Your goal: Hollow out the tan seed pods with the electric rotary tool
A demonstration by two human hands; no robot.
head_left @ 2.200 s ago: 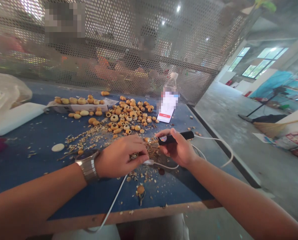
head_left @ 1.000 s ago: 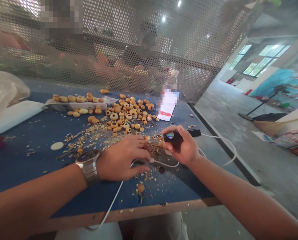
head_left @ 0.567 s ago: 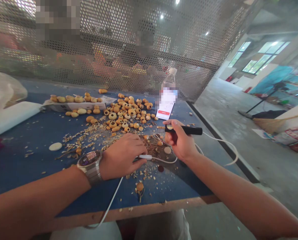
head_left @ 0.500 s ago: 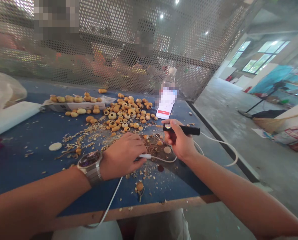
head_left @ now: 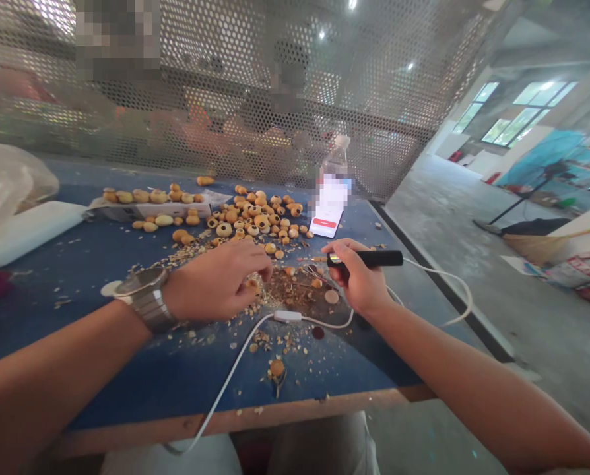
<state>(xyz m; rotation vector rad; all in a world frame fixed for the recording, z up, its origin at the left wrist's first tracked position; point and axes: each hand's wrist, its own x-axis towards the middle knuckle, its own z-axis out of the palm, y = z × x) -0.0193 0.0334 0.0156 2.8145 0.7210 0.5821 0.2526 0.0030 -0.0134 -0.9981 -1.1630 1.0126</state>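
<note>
Now, left hand (head_left: 210, 280): it has just come off the white cord switch (head_left: 288, 316) and moved leftward; its grip is about half open, fingers bent down, with nothing seen held. Whether the fingertips touch the small gourd (head_left: 252, 285) beneath them, I cannot tell.
Cord switch: uncovered on the counter (head_left: 166, 389), lower centre, so that hand is off the control and nearer the gourds.
Right hand (head_left: 361, 284): grip closed around the front of the black tool (head_left: 381, 258), right of centre.
Tool tip (head_left: 318, 259): slim, coppery, pointing left, apart from the left hand.
Gourd heap (head_left: 262, 220): upper centre, many with dark round openings.
Gourd row (head_left: 141, 196): upper left, resting on a flat box (head_left: 191, 210).
Phone (head_left: 326, 227): lit, leaning near the clear bottle (head_left: 335, 160), right of the heap.
Debris: pale bits around the left hand and below the switch.
</note>
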